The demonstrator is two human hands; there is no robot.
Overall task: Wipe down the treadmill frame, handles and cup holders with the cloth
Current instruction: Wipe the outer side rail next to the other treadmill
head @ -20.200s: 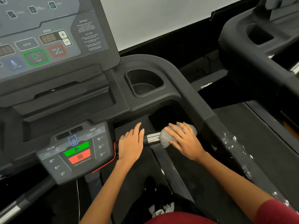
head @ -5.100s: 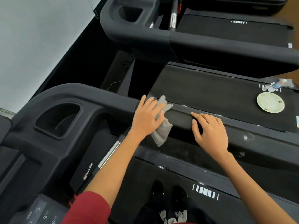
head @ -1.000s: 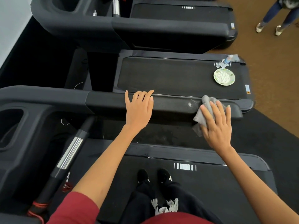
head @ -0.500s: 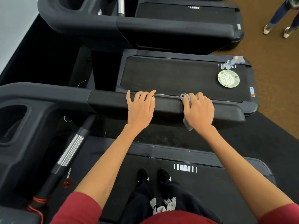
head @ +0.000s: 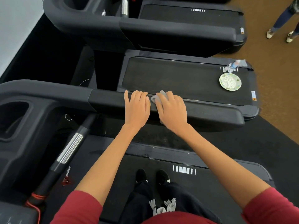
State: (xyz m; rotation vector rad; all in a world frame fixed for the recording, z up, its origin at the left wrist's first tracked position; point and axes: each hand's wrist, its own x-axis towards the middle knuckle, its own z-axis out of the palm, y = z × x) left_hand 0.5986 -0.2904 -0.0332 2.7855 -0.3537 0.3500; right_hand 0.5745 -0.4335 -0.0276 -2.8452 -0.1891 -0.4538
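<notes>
The treadmill's black right side rail (head: 210, 110) runs across the middle of the view. My right hand (head: 172, 109) lies on top of it with its fingers curled over a grey cloth (head: 156, 97), of which only a crumpled edge shows beyond the fingertips. My left hand (head: 137, 107) rests flat on the rail right beside it, fingers straight, almost touching the cloth. The cup holder (head: 14, 117) is a dark recess at the left edge. A handle with a chrome sleeve (head: 71, 147) slants down below the rail.
A second treadmill lies beyond the rail, with a plate of white pieces (head: 230, 81) and a small bottle (head: 233, 65) on its belt. A third treadmill's rail (head: 178, 29) is further back. A person's feet (head: 279, 33) stand on the brown floor at top right.
My right hand has slid the cloth leftward along the rail, from near its far end to right beside my left hand, which stayed in place.
</notes>
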